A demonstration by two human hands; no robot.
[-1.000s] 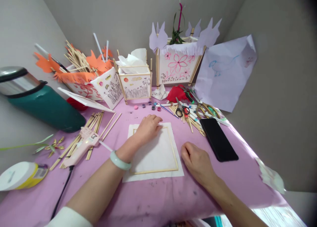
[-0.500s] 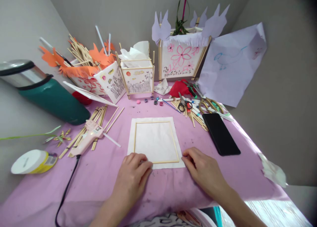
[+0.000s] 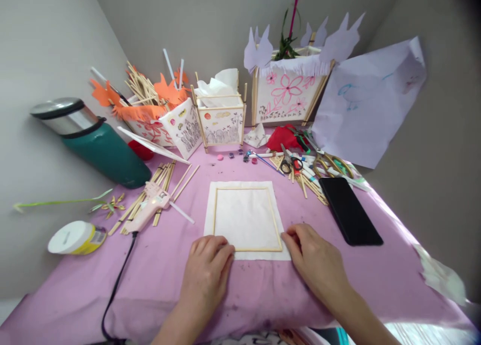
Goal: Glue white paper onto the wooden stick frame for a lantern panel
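A square frame of thin wooden sticks lies flat on a white sheet on the pink-purple cloth. My left hand rests over the sheet's lower left corner, fingers curled and pressed together at the frame's corner; its fingertips are partly hidden. At the right edge, my right hand has thumb and fingers closed in a pinch beside the frame's lower right corner. Whatever is between those fingertips is too small to make out.
A pink glue gun lies on wooden sticks at the left, near a green bottle and a white-lidded tub. Decorated boxes stand behind. Scissors, markers and a black phone are at the right.
The whole view has shifted, so things appear farther right. Both hands stay at about the same places along the sheet, and the frame still lies flat.
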